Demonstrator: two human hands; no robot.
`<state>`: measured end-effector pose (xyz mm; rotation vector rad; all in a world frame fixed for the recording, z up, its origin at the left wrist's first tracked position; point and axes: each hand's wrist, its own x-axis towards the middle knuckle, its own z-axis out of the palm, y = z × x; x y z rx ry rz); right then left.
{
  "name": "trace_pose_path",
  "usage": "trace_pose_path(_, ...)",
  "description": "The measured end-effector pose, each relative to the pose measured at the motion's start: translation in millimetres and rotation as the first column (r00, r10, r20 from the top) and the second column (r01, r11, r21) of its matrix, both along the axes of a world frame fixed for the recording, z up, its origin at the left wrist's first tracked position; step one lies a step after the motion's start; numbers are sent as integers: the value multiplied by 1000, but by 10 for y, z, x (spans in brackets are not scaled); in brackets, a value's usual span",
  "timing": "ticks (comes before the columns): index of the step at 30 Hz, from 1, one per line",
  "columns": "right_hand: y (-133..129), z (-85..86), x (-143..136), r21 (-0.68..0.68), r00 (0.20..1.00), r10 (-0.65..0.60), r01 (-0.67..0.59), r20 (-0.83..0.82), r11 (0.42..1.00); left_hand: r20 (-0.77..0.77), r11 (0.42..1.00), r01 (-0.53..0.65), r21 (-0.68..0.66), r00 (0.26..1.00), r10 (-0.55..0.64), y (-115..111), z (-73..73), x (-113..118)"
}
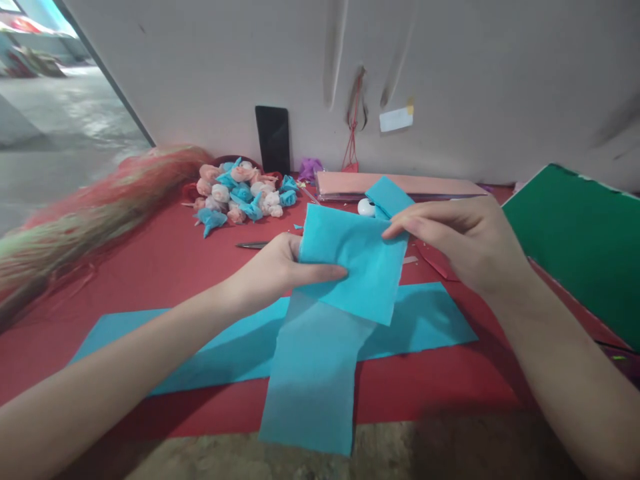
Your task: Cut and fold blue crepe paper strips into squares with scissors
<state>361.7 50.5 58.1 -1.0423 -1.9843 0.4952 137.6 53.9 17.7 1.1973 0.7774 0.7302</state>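
Observation:
A strip of blue crepe paper (357, 257) is held up in front of me, its top part folded into a square and a single-layer tail hanging past the table's front edge. My left hand (287, 267) is closed on the square's left side, thumb on top and fingers hidden behind. At the upper right corner, my right hand (450, 233) pinches the same paper between thumb and fingers. Beneath, a longer blue paper strip (430, 317) lies across the red table (200, 273). A small folded blue piece (387, 195) shows just behind the right fingers.
Pink, white and blue paper flowers (243, 190) are heaped at the back left, near a leaning black phone (273, 140). Scissors (251, 245) lie behind my left hand. A flat pink pack (400, 183) lies at the back; a green board (575, 240) stands right. Stringy fibres (100, 207) edge the left.

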Motion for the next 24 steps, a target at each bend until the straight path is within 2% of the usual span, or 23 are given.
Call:
trace_pose_path(6, -4, 11, -25, -162, 977, 198, -184, 76, 969, -128, 997, 68, 31, 990, -64, -25, 55, -11)
trace_pose_path(9, -17, 14, -26, -206, 972, 226, -209, 61, 956, -224, 991, 111, 79, 970, -91, -39, 77, -1)
trace_pose_path(12, -24, 13, -25, -238, 971, 230, -210, 59, 948, -194, 973, 85, 214, 980, -43, -31, 91, -6)
trace_pose_path(16, -37, -6, -57, -262, 968, 229, -195, 106, 945, -69, 902, -39, 429, 995, 76, -11, 99, -62)
trace_pose_path(21, -81, 1, -109, -256, 956, 268, -230, 123, 939, -155, 781, -2, 625, 980, 126, -50, 170, -97)
trace_pose_path(24, -104, 16, -120, -265, 938, 319, -277, 132, 924, -221, 776, 49, 629, 968, 118, -93, 227, -63)
